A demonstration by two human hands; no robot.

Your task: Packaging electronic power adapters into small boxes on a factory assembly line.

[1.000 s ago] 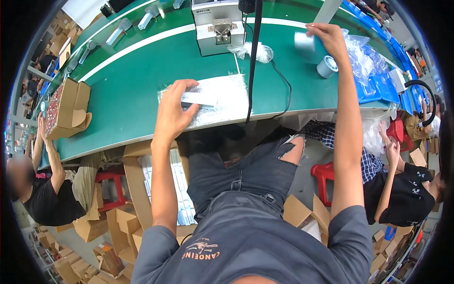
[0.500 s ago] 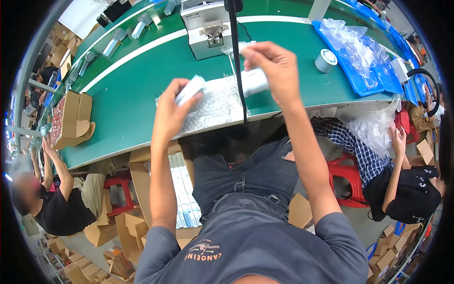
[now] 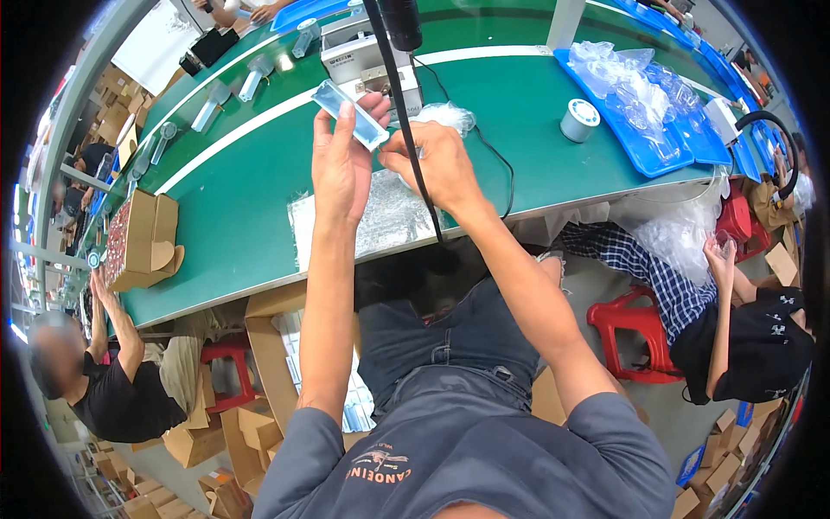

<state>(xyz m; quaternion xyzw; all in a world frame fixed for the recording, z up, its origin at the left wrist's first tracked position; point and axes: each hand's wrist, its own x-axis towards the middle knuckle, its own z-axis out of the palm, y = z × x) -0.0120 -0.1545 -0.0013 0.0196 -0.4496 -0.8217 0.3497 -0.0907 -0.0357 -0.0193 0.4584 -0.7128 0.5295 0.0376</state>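
Orange lettering [image 3: 378,477] and a small emblem [image 3: 379,457] are borne on the dark grey shirt [image 3: 484,450]; dark lettering [image 3: 341,61] is printed on the front of the grey-white machine [image 3: 350,48]; white marks [image 3: 776,329], too small to be read, are shown on a co-worker's black shirt [image 3: 735,363]

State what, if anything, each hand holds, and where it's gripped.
The left hand grips a pale blue piece near its middle, between thumb and fingers. The right hand: cannot tell.

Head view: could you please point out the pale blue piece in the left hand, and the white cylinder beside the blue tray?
Pale blue piece [image 3: 367,130]: head view, on its face, toward the lower end.
White cylinder [image 3: 576,128]: head view, on its side wall.
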